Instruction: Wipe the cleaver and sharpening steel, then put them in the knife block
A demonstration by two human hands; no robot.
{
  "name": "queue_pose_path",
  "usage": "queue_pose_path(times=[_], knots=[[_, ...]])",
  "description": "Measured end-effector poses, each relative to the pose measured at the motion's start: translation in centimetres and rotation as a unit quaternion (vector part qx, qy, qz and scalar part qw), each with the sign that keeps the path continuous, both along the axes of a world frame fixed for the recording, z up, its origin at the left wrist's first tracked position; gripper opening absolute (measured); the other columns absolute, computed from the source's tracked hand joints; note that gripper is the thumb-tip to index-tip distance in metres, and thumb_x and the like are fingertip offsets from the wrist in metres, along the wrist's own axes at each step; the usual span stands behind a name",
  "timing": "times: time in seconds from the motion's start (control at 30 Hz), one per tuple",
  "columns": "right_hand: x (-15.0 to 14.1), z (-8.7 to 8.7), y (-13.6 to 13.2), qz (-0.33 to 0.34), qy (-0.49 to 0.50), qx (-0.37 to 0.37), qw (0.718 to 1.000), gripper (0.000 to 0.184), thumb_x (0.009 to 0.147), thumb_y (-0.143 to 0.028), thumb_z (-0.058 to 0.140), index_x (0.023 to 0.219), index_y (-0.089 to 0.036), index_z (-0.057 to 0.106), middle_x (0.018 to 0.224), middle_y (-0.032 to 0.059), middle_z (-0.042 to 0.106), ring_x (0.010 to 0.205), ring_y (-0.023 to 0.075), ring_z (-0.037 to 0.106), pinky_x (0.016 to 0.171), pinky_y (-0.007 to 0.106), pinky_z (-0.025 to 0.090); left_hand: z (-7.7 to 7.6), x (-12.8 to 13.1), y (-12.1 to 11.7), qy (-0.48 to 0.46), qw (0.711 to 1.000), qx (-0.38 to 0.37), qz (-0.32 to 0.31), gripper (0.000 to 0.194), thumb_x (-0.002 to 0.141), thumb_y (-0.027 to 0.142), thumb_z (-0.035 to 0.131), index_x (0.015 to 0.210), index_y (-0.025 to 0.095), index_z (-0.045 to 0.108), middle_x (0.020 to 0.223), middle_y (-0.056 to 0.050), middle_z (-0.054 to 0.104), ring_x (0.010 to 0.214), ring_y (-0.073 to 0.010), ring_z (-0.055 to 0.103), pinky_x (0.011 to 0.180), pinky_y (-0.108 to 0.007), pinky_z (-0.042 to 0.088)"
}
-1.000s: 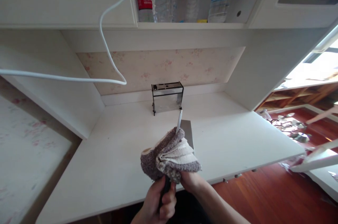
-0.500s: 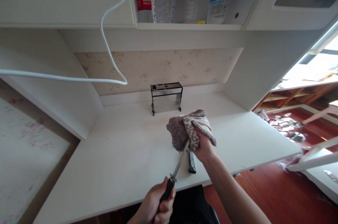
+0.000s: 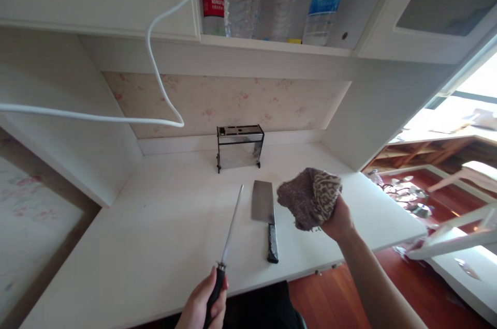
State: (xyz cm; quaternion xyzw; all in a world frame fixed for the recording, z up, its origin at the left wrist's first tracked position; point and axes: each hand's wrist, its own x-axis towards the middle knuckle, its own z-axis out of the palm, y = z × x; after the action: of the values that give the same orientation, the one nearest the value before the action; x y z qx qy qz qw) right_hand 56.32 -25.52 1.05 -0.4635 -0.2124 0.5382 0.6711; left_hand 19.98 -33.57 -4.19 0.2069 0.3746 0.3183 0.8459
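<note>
Wrapped round a black handle, my left hand (image 3: 207, 300) holds a honing steel (image 3: 233, 225) at the front edge of the white desk. Its thin metal rod points up and away from me, bare along its length. To the right, my right hand (image 3: 338, 220) grips a bunched brown-grey towel (image 3: 308, 198) with a patterned side; the towel hides most of the fingers. Between the two hands a cleaver (image 3: 263, 202) lies flat on the desk, its wide blade pointing away and its dark handle towards me.
A knife rack (image 3: 239, 145) with a metal top stands at the back of the white desk (image 3: 174, 246). Plastic bottles (image 3: 326, 0) fill the shelf above. A white cable (image 3: 155, 60) hangs in front at upper left. Clutter lies on the floor at right.
My right hand has moved right with the towel, away from the honing steel's rod. My left hand has shifted left with the steel. The cleaver's blade, covered before, now shows.
</note>
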Motion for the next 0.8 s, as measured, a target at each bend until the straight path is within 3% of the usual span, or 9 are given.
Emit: queue_pose_path(times=[0.1, 0.23, 0.33, 0.43, 0.53, 0.7, 0.8], knots=[[2.6, -0.3, -0.4, 0.006, -0.064, -0.022, 0.998, 0.048, 0.079, -0.059, 0.040, 0.092, -0.022, 0.067, 0.094, 0.0106, 0.072, 0.106, 0.0295, 0.061, 0.093, 0.051, 0.045, 1.1, 0.4, 0.6, 0.025, 0.998, 0.002, 0.050, 0.049, 0.076, 0.066, 0.057, 0.081, 0.018, 0.051, 0.048, 0.009, 0.036, 0.028, -0.0012, 0.022, 0.032, -0.017, 0.011], [7.0, -1.0, 0.5, -0.009, -0.170, -0.041, 0.985, 0.057, 0.080, -0.064, 0.030, 0.091, -0.022, 0.067, 0.096, 0.0135, 0.070, 0.100, 0.0293, 0.063, 0.089, 0.050, 0.047, 2.1, 0.9, 1.1, 0.046, 0.997, 0.001, 0.065, 0.047, 0.078, 0.064, 0.056, 0.082, 0.017, 0.051, 0.049, 0.009, 0.037, 0.030, -0.0009, 0.024, 0.033, -0.016, 0.011], [10.7, -2.2, 1.6, 0.004, -0.221, -0.088, 0.971, 0.054, 0.081, -0.062, 0.035, 0.093, -0.021, 0.066, 0.096, 0.0152, 0.069, 0.095, 0.0292, 0.065, 0.084, 0.049, 0.048, 1.8, 1.3, 1.3, 0.058, 0.995, 0.014, 0.074, 0.046, 0.078, 0.062, 0.057, 0.081, 0.017, 0.051, 0.049, 0.009, 0.036, 0.030, -0.0010, 0.024, 0.032, -0.016, 0.012], [14.2, -3.6, 2.4, 0.005, -0.249, -0.194, 0.949, 0.053, 0.079, -0.063, 0.044, 0.100, -0.019, 0.064, 0.096, 0.0170, 0.068, 0.090, 0.0299, 0.065, 0.078, 0.047, 0.050, 1.0, 1.7, 1.4, 0.069, 0.994, 0.023, 0.083, 0.045, 0.078, 0.062, 0.057, 0.080, 0.017, 0.050, 0.049, 0.009, 0.036, 0.029, -0.0011, 0.024, 0.031, -0.016, 0.013], [17.2, -4.5, 3.0, -0.038, -0.343, -0.273, 0.898, 0.065, 0.080, -0.066, 0.038, 0.110, -0.013, 0.061, 0.102, 0.0212, 0.066, 0.090, 0.0305, 0.065, 0.076, 0.045, 0.051, 0.1, 2.1, 1.7, 0.092, 0.992, 0.020, 0.081, 0.046, 0.078, 0.064, 0.056, 0.082, 0.018, 0.048, 0.049, 0.010, 0.038, 0.028, -0.0018, 0.025, 0.030, -0.016, 0.015], [18.5, -5.4, 3.6, -0.103, -0.496, -0.263, 0.821, 0.075, 0.073, -0.059, 0.056, 0.132, -0.013, 0.047, 0.132, 0.0212, 0.049, 0.115, 0.0346, 0.051, 0.097, 0.049, 0.039, -0.9, 3.1, 2.6, 0.154, 0.983, 0.065, 0.072, 0.050, 0.073, 0.067, 0.058, 0.083, 0.019, 0.048, 0.050, 0.009, 0.042, 0.028, -0.0038, 0.030, 0.028, -0.016, 0.019], [16.2, -6.3, 3.3, -0.082, -0.646, -0.233, 0.722, 0.068, 0.078, -0.059, 0.049, 0.135, -0.021, 0.046, 0.143, 0.0148, 0.038, 0.129, 0.0341, 0.038, 0.106, 0.051, 0.028, -1.1, 3.9, 3.1, 0.213, 0.967, 0.120, 0.070, 0.046, 0.075, 0.064, 0.058, 0.084, 0.019, 0.049, 0.056, 0.007, 0.047, 0.032, -0.0049, 0.035, 0.030, -0.016, 0.025]])
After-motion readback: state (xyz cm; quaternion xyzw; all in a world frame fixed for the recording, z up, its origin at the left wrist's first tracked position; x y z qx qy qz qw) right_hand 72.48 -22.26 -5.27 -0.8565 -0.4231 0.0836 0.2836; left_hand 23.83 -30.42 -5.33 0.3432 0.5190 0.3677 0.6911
